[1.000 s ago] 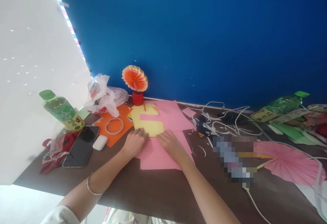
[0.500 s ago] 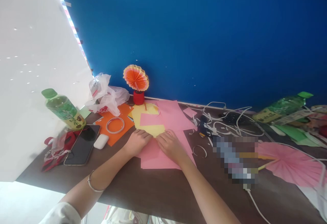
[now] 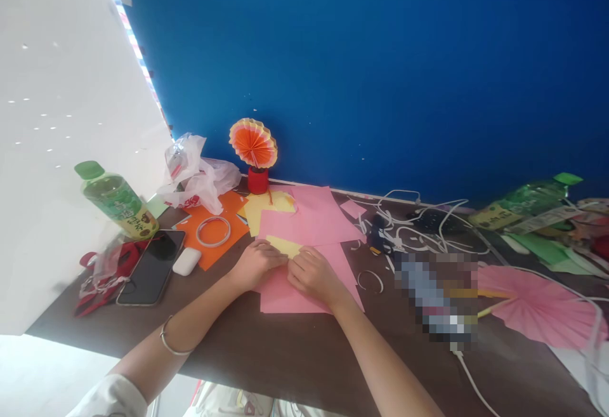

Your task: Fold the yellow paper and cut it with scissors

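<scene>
My left hand (image 3: 259, 266) and my right hand (image 3: 311, 272) are close together over the pink paper (image 3: 290, 301) at the middle of the table. The fingers of both hands are curled in and pinch the paper between them; the exact edge they grip is hidden under the knuckles. Just beyond the fingertips lies a yellow sheet (image 3: 284, 246), partly covered by another pink sheet (image 3: 326, 217). A bangle (image 3: 167, 336) circles my left forearm.
To the left are a phone (image 3: 151, 269), white earbud case (image 3: 187, 261), orange paper (image 3: 233, 221) with a tape roll (image 3: 213, 231), red scissors (image 3: 95, 296) and a green bottle (image 3: 117, 201). A paper fan (image 3: 253, 144) stands behind. Cables (image 3: 447, 217) and a pink pleated fan (image 3: 542, 306) lie right.
My fingers have curled in more tightly, and my right hand has turned slightly inward toward the left. The pink strip over the yellow sheet has shifted a little.
</scene>
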Motion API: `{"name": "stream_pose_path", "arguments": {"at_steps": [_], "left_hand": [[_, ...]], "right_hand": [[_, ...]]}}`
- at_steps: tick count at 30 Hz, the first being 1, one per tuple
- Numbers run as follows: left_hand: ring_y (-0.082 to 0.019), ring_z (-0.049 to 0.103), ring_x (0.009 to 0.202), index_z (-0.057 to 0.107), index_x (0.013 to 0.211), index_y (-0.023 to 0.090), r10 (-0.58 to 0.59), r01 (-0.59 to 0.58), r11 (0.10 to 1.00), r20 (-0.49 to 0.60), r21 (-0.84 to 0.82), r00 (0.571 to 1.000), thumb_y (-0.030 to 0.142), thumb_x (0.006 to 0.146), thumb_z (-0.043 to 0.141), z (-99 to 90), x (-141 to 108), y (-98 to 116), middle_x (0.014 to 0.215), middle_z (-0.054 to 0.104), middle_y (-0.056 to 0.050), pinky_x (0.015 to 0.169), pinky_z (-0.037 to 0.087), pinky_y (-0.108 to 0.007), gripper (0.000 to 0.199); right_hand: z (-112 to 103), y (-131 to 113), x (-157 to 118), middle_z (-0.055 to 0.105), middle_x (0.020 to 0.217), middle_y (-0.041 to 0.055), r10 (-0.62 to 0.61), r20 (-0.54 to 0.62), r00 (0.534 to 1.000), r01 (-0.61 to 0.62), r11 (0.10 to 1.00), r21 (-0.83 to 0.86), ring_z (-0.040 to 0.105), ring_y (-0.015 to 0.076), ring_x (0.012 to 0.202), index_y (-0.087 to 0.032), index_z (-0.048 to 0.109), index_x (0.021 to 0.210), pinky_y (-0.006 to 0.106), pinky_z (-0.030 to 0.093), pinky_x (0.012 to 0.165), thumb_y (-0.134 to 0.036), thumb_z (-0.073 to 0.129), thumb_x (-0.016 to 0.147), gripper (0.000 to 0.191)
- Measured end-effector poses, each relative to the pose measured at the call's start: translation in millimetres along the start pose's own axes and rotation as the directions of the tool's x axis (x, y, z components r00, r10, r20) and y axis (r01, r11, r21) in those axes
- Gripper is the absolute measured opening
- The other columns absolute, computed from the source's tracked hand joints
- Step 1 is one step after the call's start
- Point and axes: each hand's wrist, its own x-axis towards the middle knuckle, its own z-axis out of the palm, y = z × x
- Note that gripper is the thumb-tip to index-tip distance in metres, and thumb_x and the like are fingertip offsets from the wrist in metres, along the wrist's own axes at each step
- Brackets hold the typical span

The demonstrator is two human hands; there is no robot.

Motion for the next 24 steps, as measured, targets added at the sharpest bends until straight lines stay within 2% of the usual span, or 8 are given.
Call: {"name": "stream_pose_path", "arguments": {"at_steps": [7, 11, 15, 20, 22, 24], "left_hand": [[-0.015, 0.058, 0.098, 0.064, 0.105, 0.030, -0.058, 0.057, 0.997, -0.020, -0.046, 0.998, 0.020, 0.088, 0.041, -2.9, -1, -5, 0.105, 0.068, 0.000, 0.090, 0.037, -0.034, 0.030], [-0.016, 0.057, 0.098, 0.065, 0.104, 0.029, -0.098, 0.096, 0.993, -0.019, -0.067, 0.995, 0.020, 0.088, 0.042, -6.1, -2, -9, 0.102, 0.068, -0.001, 0.088, 0.039, -0.034, 0.029], [-0.018, 0.058, 0.093, 0.067, 0.100, 0.025, -0.173, 0.166, 0.982, -0.068, -0.095, 0.983, 0.020, 0.088, 0.043, -9.0, -3, -15, 0.096, 0.069, -0.005, 0.083, 0.041, -0.036, 0.028], [-0.018, 0.059, 0.090, 0.067, 0.099, 0.025, -0.194, 0.181, 0.977, -0.115, -0.110, 0.974, 0.024, 0.089, 0.043, -7.4, -5, -25, 0.093, 0.069, -0.005, 0.081, 0.043, -0.036, 0.027], [-0.018, 0.060, 0.087, 0.068, 0.098, 0.023, -0.234, 0.213, 0.968, -0.171, -0.132, 0.957, 0.024, 0.089, 0.043, -7.2, -7, -32, 0.091, 0.070, -0.005, 0.078, 0.044, -0.034, 0.026], [-0.017, 0.061, 0.082, 0.068, 0.096, 0.021, -0.307, 0.271, 0.948, -0.256, -0.168, 0.916, 0.024, 0.089, 0.043, -8.2, -9, -38, 0.090, 0.069, -0.006, 0.073, 0.046, -0.032, 0.026]], "right_hand": [[-4, 2, -2, 0.056, 0.065, 0.0034, 0.058, 0.010, 0.998, -0.058, 0.998, 0.029, 0.047, 0.0148, 0.064, -0.015, 0.059, 0.073, 0.032, 0.038, 0.073, -0.011, 0.040, 0.085, 0.023], [-6, 5, -7, 0.054, 0.061, 0.0024, 0.050, 0.022, 0.999, -0.050, 0.999, 0.016, 0.045, 0.0144, 0.061, -0.017, 0.056, 0.067, 0.031, 0.038, 0.070, -0.010, 0.039, 0.085, 0.026], [-7, 11, -10, 0.047, 0.056, 0.0001, 0.078, 0.009, 0.997, -0.078, 0.997, -0.002, 0.040, 0.0136, 0.059, -0.018, 0.050, 0.058, 0.030, 0.035, 0.067, -0.011, 0.040, 0.084, 0.028], [-10, 20, -16, 0.046, 0.056, 0.0000, 0.128, -0.015, 0.992, -0.128, 0.992, 0.007, 0.039, 0.0140, 0.060, -0.019, 0.048, 0.058, 0.029, 0.036, 0.068, -0.011, 0.041, 0.083, 0.027], [-11, 26, -22, 0.047, 0.057, 0.0001, 0.162, -0.028, 0.986, -0.162, 0.987, -0.002, 0.041, 0.0142, 0.062, -0.019, 0.049, 0.058, 0.029, 0.037, 0.072, -0.010, 0.041, 0.082, 0.027], [-13, 33, -28, 0.046, 0.054, -0.0005, 0.225, -0.066, 0.972, -0.228, 0.973, -0.035, 0.040, 0.0138, 0.059, -0.019, 0.047, 0.055, 0.031, 0.038, 0.075, -0.009, 0.041, 0.082, 0.029]]}}
